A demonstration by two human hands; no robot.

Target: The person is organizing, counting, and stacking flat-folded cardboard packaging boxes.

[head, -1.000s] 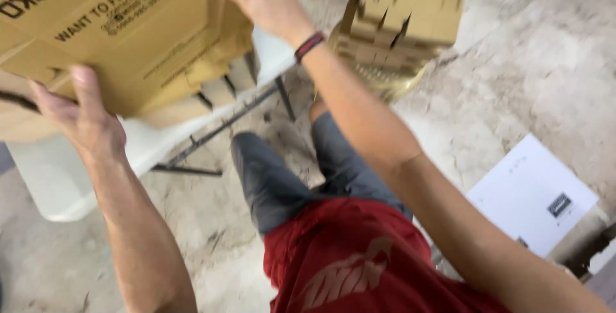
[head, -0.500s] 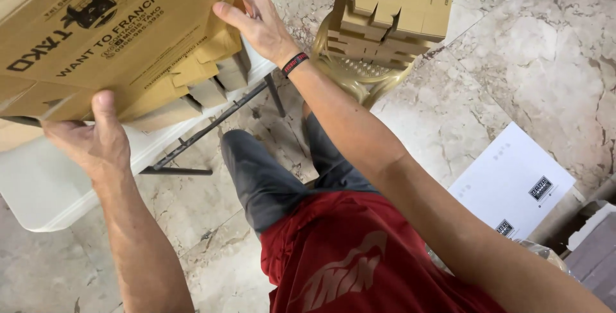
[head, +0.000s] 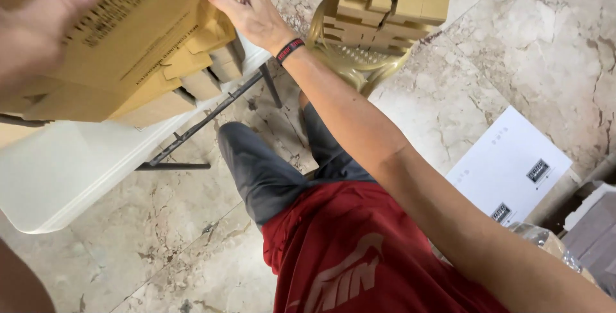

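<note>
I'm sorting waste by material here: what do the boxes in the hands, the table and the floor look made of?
Boxes: brown corrugated cardboard, matt; folded flaps and raw cut edges show. Table: probably moulded white plastic, smooth with a rounded rim, on dark metal-looking legs. Floor: polished beige stone, likely marble, veined and slightly glossy.

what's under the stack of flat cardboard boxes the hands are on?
The stack of flat cardboard boxes lies on a white folding table, with both the left hand and right hand on it. The tabletop beneath the stack is covered.
</note>
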